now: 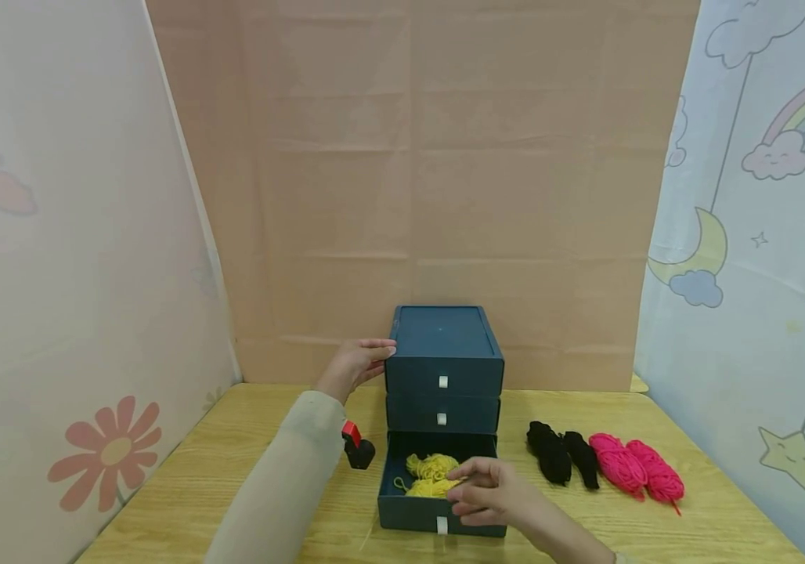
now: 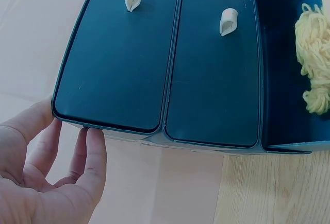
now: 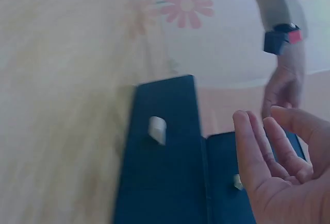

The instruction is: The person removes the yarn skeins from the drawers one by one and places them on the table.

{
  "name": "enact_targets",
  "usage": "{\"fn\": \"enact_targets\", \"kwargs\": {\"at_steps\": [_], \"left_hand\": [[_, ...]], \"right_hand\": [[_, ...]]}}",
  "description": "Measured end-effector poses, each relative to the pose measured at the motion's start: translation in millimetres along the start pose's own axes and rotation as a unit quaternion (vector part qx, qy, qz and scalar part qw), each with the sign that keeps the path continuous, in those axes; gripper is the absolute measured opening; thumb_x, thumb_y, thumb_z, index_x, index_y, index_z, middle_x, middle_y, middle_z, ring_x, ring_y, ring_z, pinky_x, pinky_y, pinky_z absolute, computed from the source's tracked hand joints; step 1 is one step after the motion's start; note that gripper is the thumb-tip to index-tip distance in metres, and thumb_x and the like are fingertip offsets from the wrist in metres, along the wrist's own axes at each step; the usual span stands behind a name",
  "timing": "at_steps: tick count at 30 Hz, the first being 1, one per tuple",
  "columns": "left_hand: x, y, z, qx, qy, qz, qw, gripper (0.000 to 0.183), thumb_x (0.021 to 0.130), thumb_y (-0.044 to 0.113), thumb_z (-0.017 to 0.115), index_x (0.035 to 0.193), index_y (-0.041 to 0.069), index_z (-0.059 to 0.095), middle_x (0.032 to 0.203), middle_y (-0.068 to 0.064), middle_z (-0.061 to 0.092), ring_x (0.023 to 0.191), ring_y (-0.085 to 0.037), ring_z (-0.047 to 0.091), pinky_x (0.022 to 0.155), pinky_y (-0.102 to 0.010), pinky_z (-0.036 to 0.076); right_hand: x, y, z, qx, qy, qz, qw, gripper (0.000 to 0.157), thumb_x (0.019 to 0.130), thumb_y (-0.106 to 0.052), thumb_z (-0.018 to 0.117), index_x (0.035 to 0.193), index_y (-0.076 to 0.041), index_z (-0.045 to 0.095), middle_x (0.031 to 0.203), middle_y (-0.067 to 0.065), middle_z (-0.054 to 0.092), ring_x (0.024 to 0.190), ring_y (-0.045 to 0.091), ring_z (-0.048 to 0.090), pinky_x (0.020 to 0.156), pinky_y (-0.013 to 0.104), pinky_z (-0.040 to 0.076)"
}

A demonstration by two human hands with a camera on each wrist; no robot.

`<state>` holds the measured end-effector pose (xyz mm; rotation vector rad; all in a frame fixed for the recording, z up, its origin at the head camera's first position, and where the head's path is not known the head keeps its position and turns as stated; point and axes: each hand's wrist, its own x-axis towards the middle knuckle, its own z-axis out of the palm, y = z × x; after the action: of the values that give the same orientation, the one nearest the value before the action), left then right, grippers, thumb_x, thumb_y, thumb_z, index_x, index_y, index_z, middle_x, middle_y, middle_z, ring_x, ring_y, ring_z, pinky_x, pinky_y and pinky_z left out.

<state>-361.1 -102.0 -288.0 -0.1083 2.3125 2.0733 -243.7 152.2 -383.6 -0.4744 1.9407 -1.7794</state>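
Note:
A dark blue three-drawer desktop cabinet [image 1: 441, 333] stands on the wooden table with its bottom drawer [image 1: 406, 513] pulled out. Yellow yarn [image 1: 431, 468] lies in that drawer; its pale strands also show at the right of the left wrist view. My left hand [image 1: 355, 365] touches the cabinet's upper left side, thumb and fingertips at the top drawer's edge [image 2: 108, 124]. Over the right part of the pulled-out drawer is my right hand [image 1: 494, 495], its fingers loosely bent with nothing between them. In the right wrist view this hand [image 3: 289, 177] overlaps the cabinet's front.
Right of the cabinet lie black yarn bundles [image 1: 550, 454] and bright pink yarn bundles [image 1: 621, 466]. White pull tabs [image 1: 442, 382] mark the drawer fronts. A brown paper sheet [image 1: 445, 196] hangs behind, with printed curtains [image 1: 741, 258] at the sides. A black and red camera [image 1: 356, 446] sits at my left wrist.

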Motion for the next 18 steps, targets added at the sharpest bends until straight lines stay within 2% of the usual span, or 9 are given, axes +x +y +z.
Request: {"fn": "enact_targets", "kwargs": {"at_steps": [4, 9, 14, 18], "left_hand": [[0.3, 0.0, 0.3, 0.003, 0.002, 0.002, 1.0000, 0.022, 0.092, 0.016, 0.066, 0.112, 0.009, 0.072, 0.116, -0.008, 0.066, 0.094, -0.019, 0.060, 0.098, -0.033, 0.051], [0.3, 0.3, 0.1, 0.004, 0.004, 0.001, 1.0000, 0.022, 0.092, 0.017, 0.067, 0.111, 0.009, 0.072, 0.113, -0.008, 0.067, 0.091, -0.019, 0.061, 0.096, -0.032, 0.052], [0.2, 1.1, 0.2, 0.004, 0.001, 0.000, 1.0000, 0.022, 0.092, 0.017, 0.067, 0.112, 0.009, 0.072, 0.113, -0.008, 0.066, 0.090, -0.018, 0.060, 0.096, -0.032, 0.052], [-0.4, 1.6, 0.1, 0.004, 0.001, -0.001, 1.0000, 0.022, 0.092, 0.017, 0.067, 0.112, 0.009, 0.072, 0.114, -0.008, 0.066, 0.091, -0.018, 0.060, 0.096, -0.032, 0.052]], "right_hand": [[3, -17, -10.1, 0.010, 0.011, -0.042, 0.999, 0.039, 0.096, -0.022, 0.062, 0.126, 0.002, 0.056, 0.112, 0.005, 0.068, 0.100, 0.019, 0.067, 0.089, 0.038, 0.056], [12, -25, -19.8, 0.016, 0.047, -0.061, 0.997, 0.049, 0.097, -0.026, 0.059, 0.134, 0.005, 0.049, 0.127, 0.010, 0.061, 0.113, 0.020, 0.062, 0.098, 0.041, 0.051], [27, -18, -29.1, 0.026, 0.073, -0.068, 0.995, 0.054, 0.098, -0.025, 0.059, 0.138, 0.007, 0.044, 0.136, 0.019, 0.053, 0.116, 0.019, 0.059, 0.100, 0.039, 0.050], [38, -5, -35.3, 0.033, 0.082, -0.058, 0.994, 0.051, 0.097, -0.021, 0.060, 0.137, 0.006, 0.046, 0.132, 0.016, 0.057, 0.114, 0.017, 0.061, 0.100, 0.040, 0.050]]}}
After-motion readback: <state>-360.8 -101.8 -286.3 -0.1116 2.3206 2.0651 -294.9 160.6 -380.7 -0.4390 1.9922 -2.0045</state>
